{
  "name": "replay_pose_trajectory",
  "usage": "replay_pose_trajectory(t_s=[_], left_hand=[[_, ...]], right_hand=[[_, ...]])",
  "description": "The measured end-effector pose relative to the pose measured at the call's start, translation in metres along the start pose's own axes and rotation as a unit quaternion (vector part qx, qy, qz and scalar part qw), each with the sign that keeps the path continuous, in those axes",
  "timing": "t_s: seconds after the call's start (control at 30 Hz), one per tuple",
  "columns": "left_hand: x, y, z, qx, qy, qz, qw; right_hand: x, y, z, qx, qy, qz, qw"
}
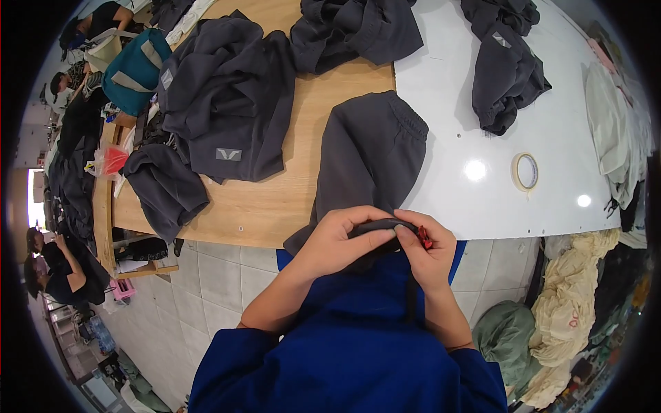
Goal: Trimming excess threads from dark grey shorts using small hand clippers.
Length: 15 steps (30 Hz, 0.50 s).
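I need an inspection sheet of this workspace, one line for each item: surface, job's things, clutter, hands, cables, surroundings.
Surface: wooden table joined to a white table.
Job's things: dark grey garment hanging over the table edge; its hem is held by both hands.
Clutter: grey garment piles, tape roll, teal bag.
Hands: left hand and right hand shut on the garment; a small red tool in the right fingers.
Cables: nothing seen.
Surroundings: tiled floor, cream cloth heap, other people at left.
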State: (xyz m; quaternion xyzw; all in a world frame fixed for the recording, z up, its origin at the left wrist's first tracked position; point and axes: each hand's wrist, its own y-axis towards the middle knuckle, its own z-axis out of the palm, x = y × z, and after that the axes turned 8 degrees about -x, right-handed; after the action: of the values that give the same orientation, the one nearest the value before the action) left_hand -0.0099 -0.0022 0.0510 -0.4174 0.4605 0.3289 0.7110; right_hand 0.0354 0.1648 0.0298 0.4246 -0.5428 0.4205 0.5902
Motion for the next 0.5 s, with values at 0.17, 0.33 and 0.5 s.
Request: replay_pose_trajectory(t_s=[0.17, 0.33, 0.5], left_hand=[[-0.002, 0.000, 0.002, -0.014, -0.003, -0.028, 1.000], [-0.004, 0.001, 0.002, -0.028, -0.080, -0.038, 0.996], [-0.006, 0.000, 0.001, -0.046, -0.097, -0.019, 0.994]], right_hand=[[-0.003, -0.007, -0.003, -0.005, 0.071, 0.042, 0.997], [0.001, 0.001, -0.020, 0.075, 0.050, -0.141, 0.986], [0.023, -0.005, -0.030, 0.148, 0.031, -0.115, 0.982]])
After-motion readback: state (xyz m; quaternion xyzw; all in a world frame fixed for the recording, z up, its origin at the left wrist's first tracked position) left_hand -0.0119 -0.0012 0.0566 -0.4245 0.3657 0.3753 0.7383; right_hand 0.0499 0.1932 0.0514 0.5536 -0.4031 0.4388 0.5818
